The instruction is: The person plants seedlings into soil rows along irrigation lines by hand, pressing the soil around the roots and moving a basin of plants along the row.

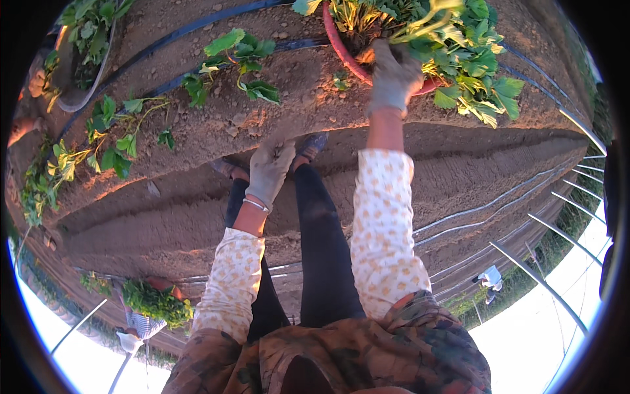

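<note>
A red basin (344, 54) full of leafy seedlings, which look like strawberry plants (472, 64), rests on the raised soil bed at the top. My right hand (396, 76), in a pale glove, reaches over its near rim and touches the roots and stems; whether its fingers grip any plant is hidden. My left hand (269, 165), gloved too, hangs over the bed's near edge with its fingers partly curled; no object shows in it. Left of the basin, loose seedlings (246, 64) lie on the bed, and more plants (113, 147) lie farther left.
Dark drip lines (197, 22) run along the bed. At the far left, another person's hand (37, 82) is beside a container (88, 98) of seedlings. My feet stand in the furrow (197, 182). Other people (142, 325) are farther off, near metal hoops (541, 276).
</note>
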Demonstrator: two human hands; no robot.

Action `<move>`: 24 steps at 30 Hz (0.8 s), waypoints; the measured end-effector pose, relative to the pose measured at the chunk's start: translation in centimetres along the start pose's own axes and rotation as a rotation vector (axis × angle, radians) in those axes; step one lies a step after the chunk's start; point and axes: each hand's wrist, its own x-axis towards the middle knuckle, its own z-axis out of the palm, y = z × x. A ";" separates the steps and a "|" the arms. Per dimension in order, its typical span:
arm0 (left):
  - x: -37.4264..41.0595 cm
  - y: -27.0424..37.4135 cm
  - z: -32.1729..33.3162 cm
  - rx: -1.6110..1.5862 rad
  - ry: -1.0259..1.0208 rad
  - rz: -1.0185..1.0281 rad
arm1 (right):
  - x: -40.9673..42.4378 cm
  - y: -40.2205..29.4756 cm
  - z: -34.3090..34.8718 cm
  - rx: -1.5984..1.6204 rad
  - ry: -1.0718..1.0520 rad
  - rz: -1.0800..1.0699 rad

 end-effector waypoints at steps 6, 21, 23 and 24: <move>0.4 7.5 0.6 -0.238 -0.193 0.186 | -5.5 -0.3 -7.3 0.756 -0.745 0.050; 1.6 10.4 -4.2 -0.358 0.143 0.155 | -5.1 4.5 3.4 -0.625 -0.863 -0.401; 1.1 10.8 -3.9 -0.364 0.156 0.177 | -4.0 5.3 6.5 -0.655 -0.859 -0.458; 0.7 10.9 -3.3 -0.380 0.160 0.190 | -3.6 5.5 7.6 -0.691 -0.870 -0.428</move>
